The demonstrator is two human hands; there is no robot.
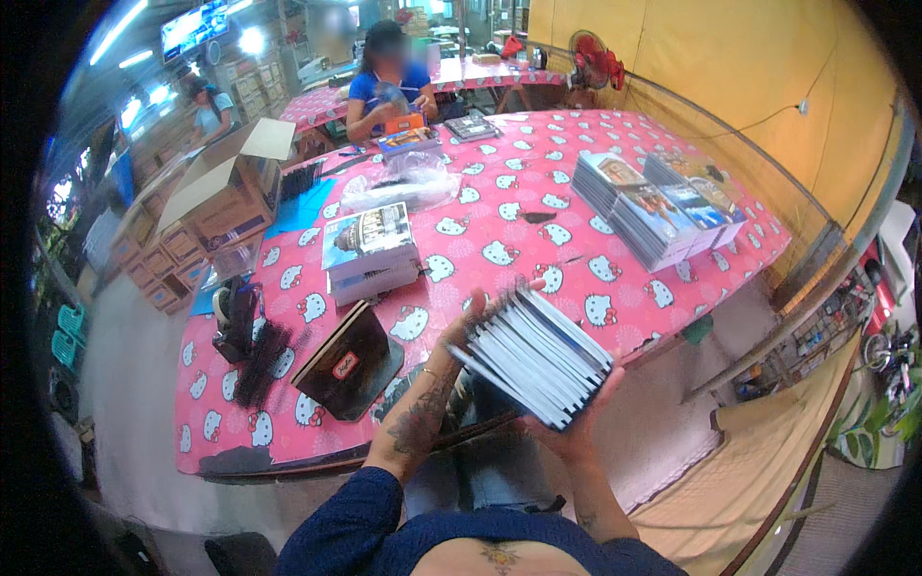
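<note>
A thick stack of thin booklets [538, 357] with white page edges and dark covers is held up between my two hands, tilted, above the near edge of the table. My left hand [459, 334] is closed on its left side. My right hand [569, 434] grips the lower right end, its fingers partly hidden by the stack. On the table left of my left forearm stands a dark brown angled holder [336, 370] with a small red label. Beyond it lies a pile of picture-covered booklets [370, 252].
The pink patterned tablecloth [499, 252] carries more booklet stacks [663, 216] at the right, a clear plastic bag [408, 184] and a tape dispenser [233, 322]. A cardboard box [216, 206] stands at the left. Across the table a person in blue [399, 91] handles something orange.
</note>
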